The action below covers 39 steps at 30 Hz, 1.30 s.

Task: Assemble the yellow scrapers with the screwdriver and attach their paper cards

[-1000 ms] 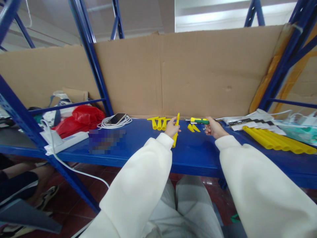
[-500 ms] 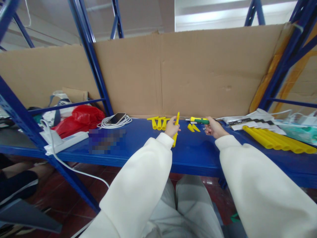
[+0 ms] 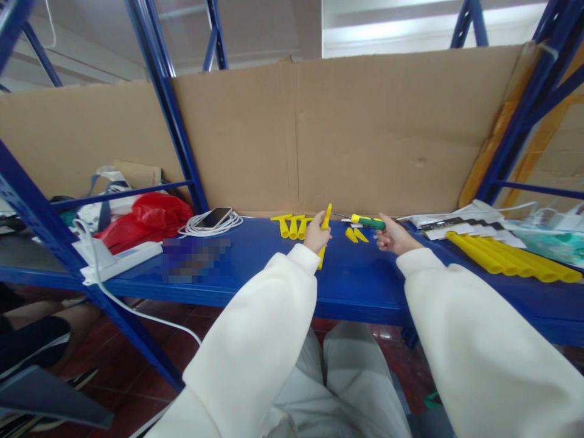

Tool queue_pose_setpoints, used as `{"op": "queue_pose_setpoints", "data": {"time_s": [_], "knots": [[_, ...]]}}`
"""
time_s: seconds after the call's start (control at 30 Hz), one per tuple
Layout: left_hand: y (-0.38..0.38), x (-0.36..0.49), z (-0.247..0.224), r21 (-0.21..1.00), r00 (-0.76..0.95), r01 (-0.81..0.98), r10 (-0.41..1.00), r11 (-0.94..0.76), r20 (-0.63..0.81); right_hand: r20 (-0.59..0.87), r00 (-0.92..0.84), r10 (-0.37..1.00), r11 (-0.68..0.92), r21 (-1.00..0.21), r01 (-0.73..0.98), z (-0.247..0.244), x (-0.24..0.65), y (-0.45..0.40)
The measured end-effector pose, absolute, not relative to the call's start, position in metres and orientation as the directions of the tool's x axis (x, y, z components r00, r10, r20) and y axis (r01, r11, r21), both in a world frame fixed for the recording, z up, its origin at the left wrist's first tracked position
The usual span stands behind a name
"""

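In the head view my left hand (image 3: pixel 316 233) is closed around a yellow T-shaped plastic piece (image 3: pixel 327 217), one part rising above the fingers and a tube end showing below them. My right hand (image 3: pixel 392 236) grips a screwdriver (image 3: pixel 368 222) by its green and yellow handle. Its thin shaft points left toward the yellow piece; I cannot tell whether the tip touches it. Two small yellow wedge-like pieces (image 3: pixel 356 235) lie on the blue shelf (image 3: pixel 365 280) below the screwdriver. Left of my left hand, several yellow T-shaped pieces (image 3: pixel 292 226) stand in a row.
Several yellow tubes (image 3: pixel 511 258) lie side by side at the right, near white and black packaging (image 3: pixel 472 226). On the left are a phone (image 3: pixel 214 218) on a coiled white cable, a power strip (image 3: pixel 132 258) and a red bag (image 3: pixel 146 222). Cardboard (image 3: pixel 365 134) backs the shelf.
The yellow piece in my left hand has turned slightly. The screwdriver handle has shifted a little and its shaft now shows more clearly. Both arms stay almost in place.
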<state>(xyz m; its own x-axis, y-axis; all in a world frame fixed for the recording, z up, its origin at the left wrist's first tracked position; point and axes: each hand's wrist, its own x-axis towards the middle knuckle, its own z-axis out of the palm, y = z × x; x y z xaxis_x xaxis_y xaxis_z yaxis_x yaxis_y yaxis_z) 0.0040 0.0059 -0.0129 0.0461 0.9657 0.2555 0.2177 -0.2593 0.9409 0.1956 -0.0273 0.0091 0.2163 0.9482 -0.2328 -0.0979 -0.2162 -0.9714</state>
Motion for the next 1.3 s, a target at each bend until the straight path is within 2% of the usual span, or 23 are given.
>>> {"op": "queue_pose_setpoints", "data": {"time_s": [0.4,0.77,1.07,1.3], "knots": [[0.0029,0.0047,-0.0105,0.959,0.041,0.227,0.986,-0.167,0.162,-0.257,0.106,0.961,-0.249,-0.965,-0.085,0.0071,0.2009,-0.0230],[0.0018,0.0046,-0.0096,0.956,0.046,0.240,0.985,-0.170,0.163,-0.248,0.155,0.956,-0.228,-0.964,-0.140,0.0105,0.1954,-0.0262],[0.0102,0.0051,-0.0160,0.947,0.051,0.225,0.974,-0.228,0.222,-0.148,0.197,0.969,-0.097,-0.963,-0.250,0.0076,0.1969,-0.0204],[0.0086,0.0079,-0.0152,0.960,0.021,0.150,0.972,-0.235,0.235,-0.149,0.229,0.962,-0.067,-0.941,-0.332,0.0065,0.1966,-0.0195]]}}
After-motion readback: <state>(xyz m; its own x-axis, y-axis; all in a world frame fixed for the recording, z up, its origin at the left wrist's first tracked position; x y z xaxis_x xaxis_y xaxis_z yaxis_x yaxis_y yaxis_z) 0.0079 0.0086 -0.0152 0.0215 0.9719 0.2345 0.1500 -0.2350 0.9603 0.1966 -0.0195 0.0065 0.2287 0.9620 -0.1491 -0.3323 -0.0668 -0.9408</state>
